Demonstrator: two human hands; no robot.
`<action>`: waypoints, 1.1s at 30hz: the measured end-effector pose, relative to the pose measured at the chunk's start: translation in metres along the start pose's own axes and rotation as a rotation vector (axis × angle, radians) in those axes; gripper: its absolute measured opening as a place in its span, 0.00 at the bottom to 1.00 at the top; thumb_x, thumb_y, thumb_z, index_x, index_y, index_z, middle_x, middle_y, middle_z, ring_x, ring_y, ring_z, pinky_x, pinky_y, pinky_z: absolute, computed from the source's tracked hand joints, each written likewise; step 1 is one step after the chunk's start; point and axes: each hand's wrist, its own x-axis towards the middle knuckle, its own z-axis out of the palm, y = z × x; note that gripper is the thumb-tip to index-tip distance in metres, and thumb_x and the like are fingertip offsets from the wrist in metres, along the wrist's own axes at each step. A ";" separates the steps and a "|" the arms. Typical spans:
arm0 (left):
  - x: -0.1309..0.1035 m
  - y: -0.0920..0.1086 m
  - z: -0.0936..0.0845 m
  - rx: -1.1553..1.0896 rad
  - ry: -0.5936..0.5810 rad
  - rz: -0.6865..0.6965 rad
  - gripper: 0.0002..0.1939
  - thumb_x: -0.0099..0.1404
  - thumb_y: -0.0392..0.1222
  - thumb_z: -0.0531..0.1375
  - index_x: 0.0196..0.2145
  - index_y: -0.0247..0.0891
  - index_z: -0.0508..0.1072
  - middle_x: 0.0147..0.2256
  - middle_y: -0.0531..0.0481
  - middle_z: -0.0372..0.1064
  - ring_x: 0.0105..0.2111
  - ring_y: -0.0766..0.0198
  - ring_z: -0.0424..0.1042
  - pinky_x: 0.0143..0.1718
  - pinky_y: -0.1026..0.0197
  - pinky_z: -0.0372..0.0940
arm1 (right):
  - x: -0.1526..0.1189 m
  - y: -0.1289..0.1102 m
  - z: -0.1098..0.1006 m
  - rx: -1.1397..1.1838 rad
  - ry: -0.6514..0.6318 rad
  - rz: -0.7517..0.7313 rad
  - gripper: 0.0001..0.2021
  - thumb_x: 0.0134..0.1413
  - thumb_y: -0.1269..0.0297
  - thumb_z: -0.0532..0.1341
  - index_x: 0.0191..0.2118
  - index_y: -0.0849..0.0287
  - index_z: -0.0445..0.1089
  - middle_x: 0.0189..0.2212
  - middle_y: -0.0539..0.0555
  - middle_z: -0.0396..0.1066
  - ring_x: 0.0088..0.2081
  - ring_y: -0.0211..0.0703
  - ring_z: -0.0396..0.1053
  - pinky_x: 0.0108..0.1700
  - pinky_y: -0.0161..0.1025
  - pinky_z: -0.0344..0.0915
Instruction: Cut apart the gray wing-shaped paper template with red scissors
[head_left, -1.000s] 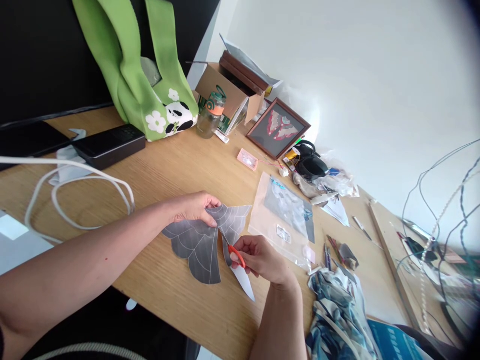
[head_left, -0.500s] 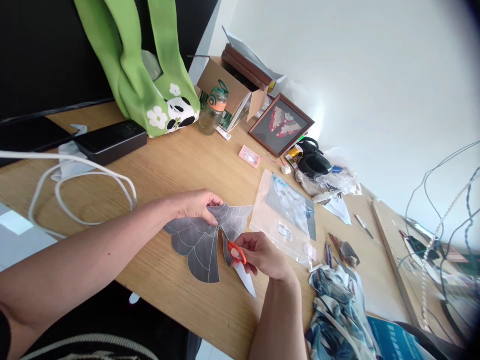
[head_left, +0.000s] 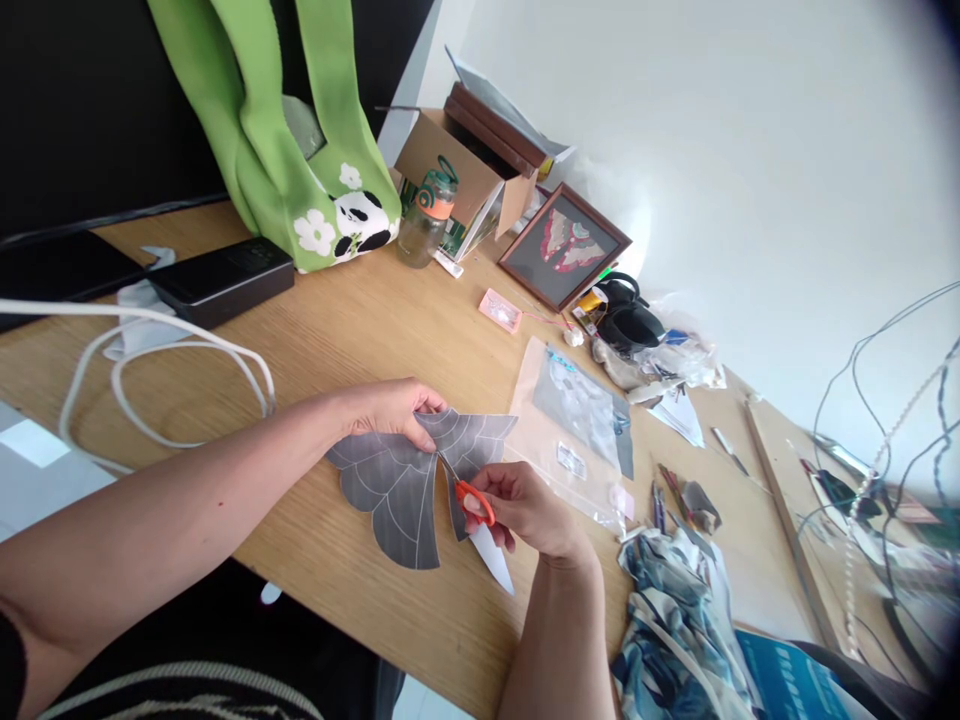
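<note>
A dark grey sheet with scalloped edges and pale curved lines, shaped like a wing or butterfly, is held just above the desk. My left hand pinches its upper edge between thumb and fingers. Orange-handled scissors sit in my right hand, with the thumb and fingers at the handle loops. Their blades point up and left into a slit in the sheet, close to my left thumb. Part of the sheet's right side hangs behind my right hand. A white pointed piece shows below that hand.
A clear plastic bag lies right of the sheet. Behind stand a green panda bag, a bottle, a cardboard box and a framed butterfly. White cable loops at left; crumpled blue cloth lies at right.
The sheet's right wing tip has shifted slightly to the right, and the slit's two sides stand a little differently. Both hands keep nearly the same place and hold.
</note>
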 end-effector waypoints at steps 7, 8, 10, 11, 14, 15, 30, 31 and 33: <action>0.000 -0.002 0.001 0.013 -0.001 -0.003 0.21 0.45 0.34 0.70 0.40 0.37 0.79 0.38 0.47 0.78 0.35 0.59 0.75 0.35 0.60 0.68 | -0.001 -0.001 0.001 0.004 -0.002 -0.001 0.19 0.44 0.51 0.71 0.25 0.63 0.69 0.21 0.51 0.74 0.14 0.27 0.61 0.13 0.24 0.57; 0.000 -0.001 0.001 0.009 -0.009 -0.004 0.21 0.45 0.34 0.70 0.40 0.37 0.78 0.38 0.47 0.78 0.35 0.59 0.75 0.35 0.60 0.68 | -0.001 -0.001 0.001 0.005 0.000 0.001 0.20 0.44 0.50 0.71 0.25 0.63 0.69 0.20 0.51 0.74 0.14 0.27 0.61 0.13 0.24 0.57; 0.000 -0.001 0.000 0.009 -0.022 0.005 0.21 0.45 0.34 0.70 0.40 0.36 0.79 0.38 0.47 0.78 0.36 0.59 0.75 0.36 0.60 0.68 | -0.001 -0.002 0.002 0.009 0.001 0.002 0.20 0.43 0.50 0.71 0.25 0.63 0.68 0.20 0.51 0.74 0.13 0.27 0.61 0.13 0.24 0.57; 0.000 -0.001 0.000 0.009 -0.028 0.008 0.21 0.45 0.35 0.70 0.40 0.36 0.79 0.38 0.47 0.78 0.36 0.58 0.75 0.36 0.60 0.68 | -0.001 -0.002 0.002 0.012 0.000 0.002 0.20 0.43 0.50 0.71 0.25 0.63 0.68 0.20 0.51 0.74 0.13 0.27 0.61 0.13 0.24 0.57; 0.000 -0.001 0.000 -0.005 -0.045 -0.007 0.21 0.45 0.35 0.70 0.40 0.36 0.78 0.38 0.47 0.78 0.35 0.59 0.75 0.35 0.60 0.68 | -0.001 -0.002 0.002 0.010 -0.008 0.000 0.20 0.42 0.50 0.72 0.25 0.63 0.68 0.21 0.51 0.74 0.13 0.27 0.61 0.13 0.24 0.57; 0.000 -0.001 0.000 -0.011 -0.049 -0.015 0.21 0.45 0.35 0.71 0.40 0.37 0.78 0.38 0.47 0.78 0.35 0.59 0.75 0.35 0.60 0.68 | -0.001 -0.002 0.002 0.006 -0.008 -0.001 0.20 0.43 0.50 0.71 0.25 0.63 0.68 0.21 0.52 0.74 0.13 0.27 0.61 0.13 0.25 0.57; -0.002 0.000 0.000 -0.023 -0.054 -0.031 0.20 0.44 0.36 0.72 0.38 0.37 0.79 0.37 0.47 0.79 0.34 0.60 0.75 0.33 0.61 0.68 | -0.002 -0.002 0.002 -0.002 -0.008 0.015 0.23 0.40 0.47 0.72 0.25 0.63 0.67 0.21 0.52 0.73 0.14 0.29 0.62 0.14 0.26 0.57; -0.002 0.000 0.000 -0.024 -0.053 -0.034 0.20 0.44 0.36 0.72 0.38 0.37 0.79 0.37 0.47 0.79 0.34 0.60 0.75 0.33 0.61 0.68 | -0.002 -0.002 0.002 -0.002 -0.012 0.014 0.23 0.40 0.47 0.72 0.25 0.63 0.67 0.21 0.52 0.73 0.14 0.29 0.62 0.14 0.26 0.58; -0.002 0.001 0.000 -0.024 -0.058 -0.033 0.20 0.44 0.36 0.72 0.38 0.37 0.79 0.37 0.48 0.79 0.34 0.60 0.75 0.34 0.61 0.68 | -0.002 -0.002 0.002 -0.002 -0.014 0.012 0.22 0.40 0.47 0.72 0.25 0.63 0.67 0.21 0.52 0.73 0.14 0.29 0.63 0.14 0.26 0.58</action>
